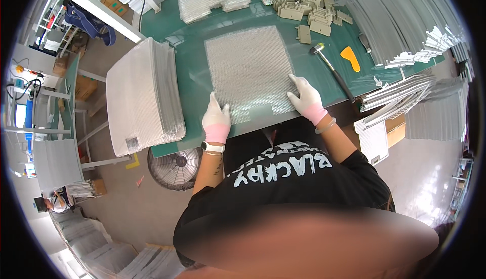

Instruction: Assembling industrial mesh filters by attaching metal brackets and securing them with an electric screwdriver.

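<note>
I am resting my left hand (216,118) and right hand (307,100), thumbs spread, against the sides of a pale mesh sheet (248,66) lying along the tabletop's near edge (192,140); whether they are gripping it, I cannot tell. Beyond, a hammer (334,71) is lying toward the right edge, and beige pieces (319,18) are sitting heaped toward the far edge.

Round floor fan (180,162), hammer (334,73), yellow scraper (350,58)

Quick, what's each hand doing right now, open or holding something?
Left hand: open, thumb apart, at the left edge of the silvery mesh-patterned sheet.
Right hand: open, thumb and forefinger spread at its right edge.
</note>
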